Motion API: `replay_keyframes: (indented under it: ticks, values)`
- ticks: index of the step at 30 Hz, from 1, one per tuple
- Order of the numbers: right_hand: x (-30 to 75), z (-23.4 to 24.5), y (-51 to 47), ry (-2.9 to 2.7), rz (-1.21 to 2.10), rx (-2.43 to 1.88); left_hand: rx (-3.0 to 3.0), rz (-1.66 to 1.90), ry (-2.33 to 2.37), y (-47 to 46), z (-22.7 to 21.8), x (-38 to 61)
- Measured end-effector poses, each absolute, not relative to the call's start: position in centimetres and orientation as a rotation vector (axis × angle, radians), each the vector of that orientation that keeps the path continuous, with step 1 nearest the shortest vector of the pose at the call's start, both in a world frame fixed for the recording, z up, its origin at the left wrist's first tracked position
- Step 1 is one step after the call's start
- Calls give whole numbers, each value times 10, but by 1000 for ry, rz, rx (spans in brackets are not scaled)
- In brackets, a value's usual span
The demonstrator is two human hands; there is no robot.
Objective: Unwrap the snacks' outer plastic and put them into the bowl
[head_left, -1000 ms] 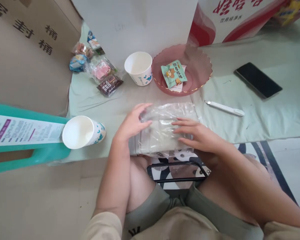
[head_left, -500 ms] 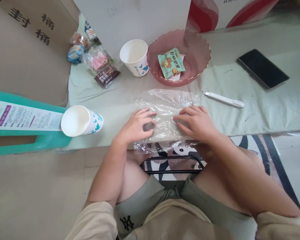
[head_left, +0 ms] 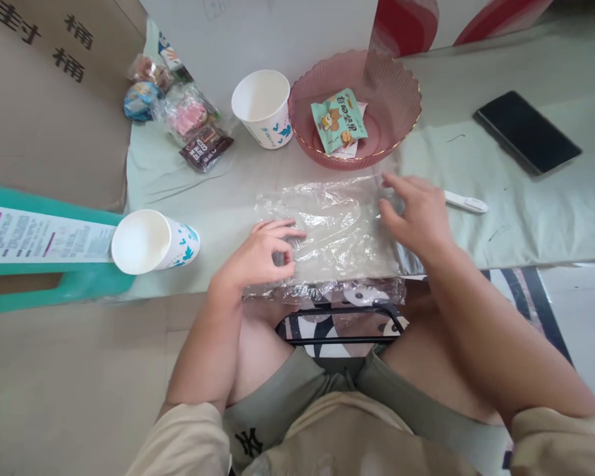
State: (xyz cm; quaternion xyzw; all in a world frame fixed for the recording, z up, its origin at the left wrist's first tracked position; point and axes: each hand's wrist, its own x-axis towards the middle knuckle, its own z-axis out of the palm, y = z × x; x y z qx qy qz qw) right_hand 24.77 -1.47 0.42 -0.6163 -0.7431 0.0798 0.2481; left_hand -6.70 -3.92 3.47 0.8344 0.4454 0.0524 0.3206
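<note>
A clear plastic bag (head_left: 344, 231), wrinkled and shiny, lies flat on the cloth, its near edge hanging over the table's front. My left hand (head_left: 262, 254) rests on the bag's left side, fingers apart and thumb curved. At the upper right corner of the bag is my right hand (head_left: 416, 211), thumb and fingers apart, touching or just over the film; which of these I cannot tell. It covers one end of a white pen-like tool (head_left: 469, 202). Behind the bag stands a pink ribbed bowl (head_left: 401, 125) with a green snack packet (head_left: 340, 122) in it.
One paper cup (head_left: 262, 109) stands beside the bowl, another paper cup (head_left: 153, 241) near the left front edge. Wrapped snacks (head_left: 191, 119) lie at the back left, by a cardboard box (head_left: 54, 125). A black phone (head_left: 528, 131) lies at the right.
My right hand has moved right and away from me to the bag's upper right corner. The bag is spread wider and flatter. My left hand has shifted slightly left.
</note>
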Motion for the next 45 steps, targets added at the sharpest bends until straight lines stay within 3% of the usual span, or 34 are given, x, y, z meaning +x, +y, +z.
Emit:
replay_keyframes:
  ticks: [3,7,11,15,24,27,30,34,37,41,45]
  values:
    - [254,21,-29,-2011,194,-1525,2168,227,1176,-36,33,-68]
    - [270,31,-63,-2443,662,-942,2012,421,1145,-28,30,-75]
    - [280,13,-76,-2586,531,-1221,1803,616,1175,-22,26,-82]
    - [274,10,-69,-2521,477,-1095,1690,779,1226,-21,24,-85]
    - [263,32,-70,-1820,876,-1085,1692,1293,1049,-33,28,-117]
    - [259,32,-74,-1419,1000,-1164,1944,956,906,-47,41,-112]
    - [259,32,-77,-1319,1098,-1061,2183,641,1111,-54,42,-92]
    - [265,27,-75,-1570,1101,-827,2046,960,1193,-48,25,-75]
    - [267,20,-70,-1767,927,-921,1782,1155,1267,-44,20,-79]
    - [260,16,-63,-1866,793,-1027,1681,1120,1308,-46,26,-87]
    - [251,15,-60,-1775,894,-1017,1678,1045,1321,-42,29,-91]
